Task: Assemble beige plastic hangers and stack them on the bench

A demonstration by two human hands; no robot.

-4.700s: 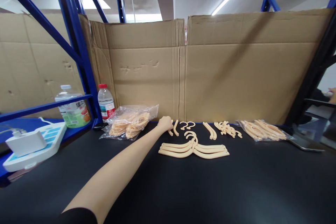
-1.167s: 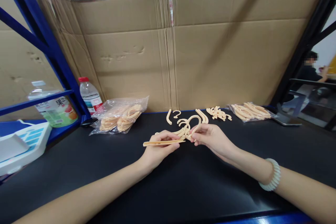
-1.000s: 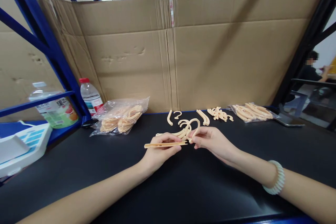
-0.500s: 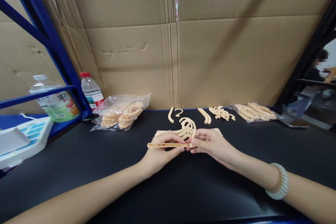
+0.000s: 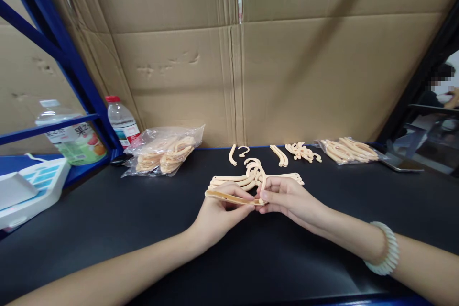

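My left hand [image 5: 218,213] grips a long peach plastic hanger arm [image 5: 224,196] held level above the black table [image 5: 107,229]. My right hand [image 5: 287,198] pinches a curved peach hook piece [image 5: 263,182] upright, its lower end meeting the right end of the arm. Just behind my hands lies a small stack of assembled peach hangers [image 5: 247,179]. Loose hooks and arm pieces [image 5: 238,152] lie further back near the cardboard wall.
A clear bag of peach parts [image 5: 165,153] sits at back left, another bag [image 5: 347,150] at back right with loose pieces [image 5: 301,151] beside it. Two bottles [image 5: 122,122] stand by the blue rack [image 5: 71,67]. A white device [image 5: 28,191] rests at left. Another person sits far right.
My left hand came back from the far loose pieces with a hanger arm. Both hands have drawn together, the hook's end now against the arm's right end. The view tilted down slightly.
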